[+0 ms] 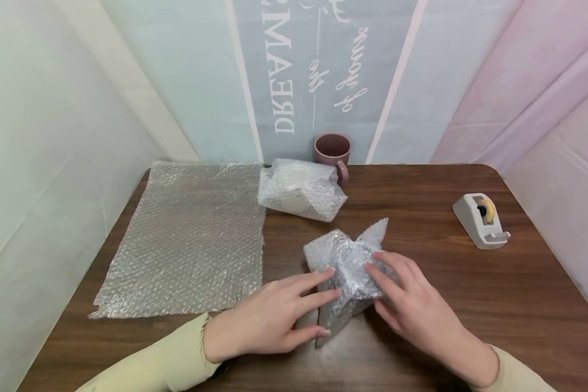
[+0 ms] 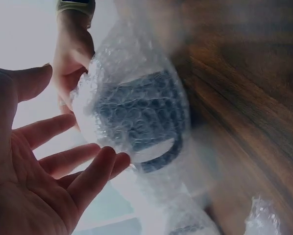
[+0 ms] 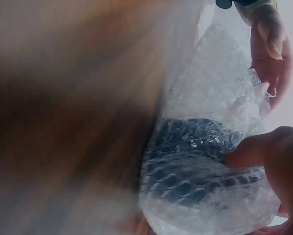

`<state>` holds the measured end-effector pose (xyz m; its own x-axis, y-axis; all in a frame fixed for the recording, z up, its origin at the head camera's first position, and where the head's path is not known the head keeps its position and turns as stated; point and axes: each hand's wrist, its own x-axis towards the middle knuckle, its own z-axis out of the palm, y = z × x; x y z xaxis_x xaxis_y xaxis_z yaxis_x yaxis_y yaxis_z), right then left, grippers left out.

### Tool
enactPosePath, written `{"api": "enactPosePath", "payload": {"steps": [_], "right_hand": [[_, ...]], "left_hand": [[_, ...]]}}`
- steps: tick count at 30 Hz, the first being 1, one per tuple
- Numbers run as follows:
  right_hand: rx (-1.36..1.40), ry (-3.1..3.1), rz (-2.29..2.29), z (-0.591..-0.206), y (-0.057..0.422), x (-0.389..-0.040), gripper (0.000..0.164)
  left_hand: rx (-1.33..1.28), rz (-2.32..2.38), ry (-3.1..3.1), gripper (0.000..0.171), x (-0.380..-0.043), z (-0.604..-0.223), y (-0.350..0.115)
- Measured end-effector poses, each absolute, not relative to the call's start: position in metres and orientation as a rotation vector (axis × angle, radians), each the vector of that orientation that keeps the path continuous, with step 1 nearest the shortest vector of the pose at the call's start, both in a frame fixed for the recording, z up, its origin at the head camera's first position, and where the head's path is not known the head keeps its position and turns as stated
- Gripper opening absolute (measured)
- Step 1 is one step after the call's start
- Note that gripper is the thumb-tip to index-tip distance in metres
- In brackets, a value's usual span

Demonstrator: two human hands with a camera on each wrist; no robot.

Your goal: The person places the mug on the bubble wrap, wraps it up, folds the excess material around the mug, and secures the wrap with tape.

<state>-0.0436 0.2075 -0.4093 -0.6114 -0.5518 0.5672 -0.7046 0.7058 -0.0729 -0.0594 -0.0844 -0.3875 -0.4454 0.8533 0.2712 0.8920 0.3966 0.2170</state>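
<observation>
Pale yellow sleeves [image 1: 152, 356] enter my head view along the bottom. I see the left hand [image 1: 271, 316] with fingers spread apart, the right hand [image 1: 416, 305] resting loose fingertips on the bundle [image 1: 353, 267]; neither is clamped. Just right of lower centre, it shows a dark blue mug [image 2: 141, 112] through pebbly, pointed bubble wrap [image 3: 205, 73].

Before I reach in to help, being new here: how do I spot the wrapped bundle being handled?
On the brown table, find the left hand and right hand. Between them sits a bubble-wrapped bundle with a dark, handled mug showing through. Unlike the other wrapped bundle farther back, fingers rest on it.
</observation>
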Motion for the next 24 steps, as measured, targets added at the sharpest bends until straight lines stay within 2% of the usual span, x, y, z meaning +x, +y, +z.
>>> {"api": "enactPosePath", "payload": {"steps": [3,11,24], "right_hand": [[0.92,-2.414,0.357,-0.407,0.215,-0.052,0.046],[0.843,-2.422,0.311,-0.404,0.239,-0.079,0.049],[0.787,-2.389,0.328,-0.399,0.28,-0.121,0.051]], "left_hand": [[-1.624,-0.528,-2.518,0.06,-0.072,-0.392,-0.076],[-1.644,-0.536,-2.55,0.064,-0.098,-0.392,-0.06],[-1.376,-0.55,-2.738,0.056,-0.108,-0.38,-0.112]]}}
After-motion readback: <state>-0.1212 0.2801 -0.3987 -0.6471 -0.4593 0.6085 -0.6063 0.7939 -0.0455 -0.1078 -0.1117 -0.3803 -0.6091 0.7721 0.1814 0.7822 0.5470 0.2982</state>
